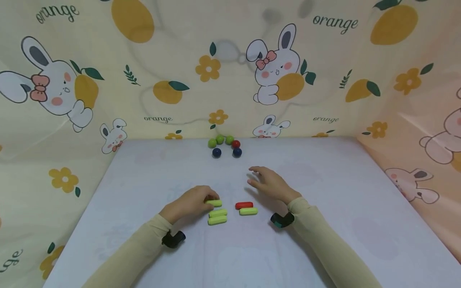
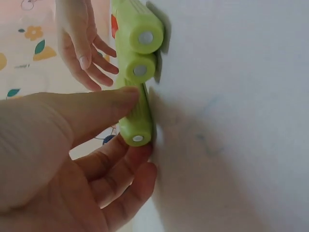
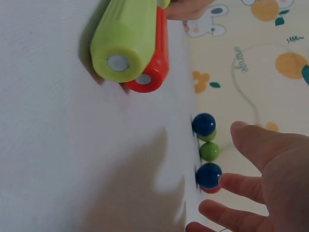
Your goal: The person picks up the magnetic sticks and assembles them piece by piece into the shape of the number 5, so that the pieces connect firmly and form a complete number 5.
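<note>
From my head view, I have the left hand [image 1: 190,204] just left of the frame's centre, its grip pinching a green rod [image 1: 215,203] between thumb and fingers, low over the white worktop [image 1: 230,260]. My left wrist view shows the thumb laid across that rod and the fingers curled on its other side, near the white dot [image 2: 138,138] on its end. Just below it in the head view, two more green rods [image 1: 217,217] lie side by side. To their right, near the middle of the frame, I see a red rod [image 1: 244,205] with another green rod [image 1: 248,211] close along its lower edge. I have the right hand [image 1: 273,185] right of centre, raised over the worktop, its grip relaxed with fingers apart, clear of the rods and casting a shadow. At the worktop's far edge, upper centre, three green balls [image 1: 220,139] and a red ball [image 1: 235,144] sit in a cluster, with two blue balls [image 1: 217,152] slightly lower in the frame. Behind them hangs a cloth [image 1: 237,96] printed with rabbits and oranges.
</note>
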`<action>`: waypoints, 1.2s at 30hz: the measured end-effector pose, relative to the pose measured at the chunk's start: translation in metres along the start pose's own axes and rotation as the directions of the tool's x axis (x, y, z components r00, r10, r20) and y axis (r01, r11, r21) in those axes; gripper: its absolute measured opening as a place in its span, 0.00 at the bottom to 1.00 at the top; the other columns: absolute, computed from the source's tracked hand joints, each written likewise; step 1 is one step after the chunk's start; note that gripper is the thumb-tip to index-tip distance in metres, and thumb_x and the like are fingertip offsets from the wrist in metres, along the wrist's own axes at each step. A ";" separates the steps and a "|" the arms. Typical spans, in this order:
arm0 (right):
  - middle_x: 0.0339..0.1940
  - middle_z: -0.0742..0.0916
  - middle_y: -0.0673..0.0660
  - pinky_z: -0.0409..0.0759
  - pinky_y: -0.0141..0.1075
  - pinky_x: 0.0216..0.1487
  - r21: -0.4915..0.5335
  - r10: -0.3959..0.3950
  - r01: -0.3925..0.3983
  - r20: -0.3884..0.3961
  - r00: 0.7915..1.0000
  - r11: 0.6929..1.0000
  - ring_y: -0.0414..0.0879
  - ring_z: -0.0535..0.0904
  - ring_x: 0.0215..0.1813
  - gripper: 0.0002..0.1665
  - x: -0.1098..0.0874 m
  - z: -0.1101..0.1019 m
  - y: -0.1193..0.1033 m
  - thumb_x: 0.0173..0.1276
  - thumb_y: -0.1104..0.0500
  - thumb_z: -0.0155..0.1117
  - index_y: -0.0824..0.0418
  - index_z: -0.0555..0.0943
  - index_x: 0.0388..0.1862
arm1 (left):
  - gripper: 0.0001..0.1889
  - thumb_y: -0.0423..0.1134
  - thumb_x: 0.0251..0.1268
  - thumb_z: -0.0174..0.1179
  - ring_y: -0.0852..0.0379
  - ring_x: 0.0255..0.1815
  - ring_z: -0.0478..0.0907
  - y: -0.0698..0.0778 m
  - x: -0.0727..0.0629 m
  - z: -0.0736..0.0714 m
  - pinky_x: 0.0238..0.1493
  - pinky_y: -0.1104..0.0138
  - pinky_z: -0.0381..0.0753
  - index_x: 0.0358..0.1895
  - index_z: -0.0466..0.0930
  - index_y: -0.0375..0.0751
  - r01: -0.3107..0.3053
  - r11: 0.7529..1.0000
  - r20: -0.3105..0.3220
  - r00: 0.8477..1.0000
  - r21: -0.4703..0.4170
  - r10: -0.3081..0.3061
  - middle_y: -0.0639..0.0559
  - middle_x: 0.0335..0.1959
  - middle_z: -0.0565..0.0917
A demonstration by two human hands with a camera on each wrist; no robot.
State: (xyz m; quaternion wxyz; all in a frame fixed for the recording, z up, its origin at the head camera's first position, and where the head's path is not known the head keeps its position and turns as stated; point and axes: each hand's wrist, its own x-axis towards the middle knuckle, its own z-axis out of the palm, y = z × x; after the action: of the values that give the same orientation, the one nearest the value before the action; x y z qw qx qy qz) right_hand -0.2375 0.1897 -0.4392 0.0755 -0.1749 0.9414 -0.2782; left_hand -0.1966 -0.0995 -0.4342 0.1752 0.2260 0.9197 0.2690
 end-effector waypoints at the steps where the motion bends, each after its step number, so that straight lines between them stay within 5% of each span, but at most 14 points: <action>1: 0.72 0.78 0.62 0.71 0.58 0.71 0.004 0.006 -0.006 0.001 1.000 1.000 0.59 0.76 0.69 0.34 0.001 0.000 0.000 0.75 0.43 0.60 0.58 0.70 0.74 | 0.14 0.34 0.67 0.66 0.58 0.46 0.79 -0.001 0.001 0.000 0.55 0.57 0.80 0.54 0.86 0.42 0.002 1.000 0.000 1.000 -0.010 -0.002 0.53 0.46 0.86; 16: 0.72 0.77 0.61 0.73 0.58 0.70 0.126 0.046 -0.047 0.009 0.999 0.991 0.59 0.74 0.71 0.33 0.014 -0.001 0.006 0.76 0.46 0.60 0.56 0.69 0.74 | 0.15 0.34 0.74 0.59 0.51 0.61 0.78 -0.008 0.024 -0.005 0.64 0.53 0.78 0.59 0.84 0.44 -0.059 0.976 0.017 0.998 -0.210 0.064 0.49 0.58 0.84; 27: 0.67 0.79 0.62 0.74 0.57 0.69 0.227 0.051 -0.047 -0.015 0.999 0.973 0.59 0.76 0.67 0.32 0.034 0.000 0.015 0.77 0.46 0.58 0.58 0.70 0.74 | 0.15 0.37 0.75 0.58 0.56 0.50 0.78 -0.006 0.046 -0.009 0.59 0.58 0.79 0.61 0.83 0.46 -0.016 0.966 -0.001 1.000 -0.257 0.016 0.49 0.56 0.84; 36: 0.67 0.79 0.65 0.75 0.57 0.68 0.298 0.061 -0.051 -0.025 0.998 0.953 0.61 0.77 0.67 0.32 0.052 0.000 0.025 0.78 0.46 0.56 0.57 0.68 0.75 | 0.17 0.39 0.76 0.58 0.55 0.53 0.78 -0.010 0.064 -0.010 0.61 0.58 0.78 0.63 0.81 0.45 -0.007 0.964 -0.029 1.000 -0.264 0.000 0.48 0.59 0.83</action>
State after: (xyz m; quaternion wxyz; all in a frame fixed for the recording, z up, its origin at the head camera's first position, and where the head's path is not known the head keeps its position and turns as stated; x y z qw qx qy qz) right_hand -0.2932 0.1900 -0.4559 0.0926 -0.1302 0.8947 -0.4172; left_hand -0.2576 -0.0781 -0.4449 0.1899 0.1984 0.8777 0.3928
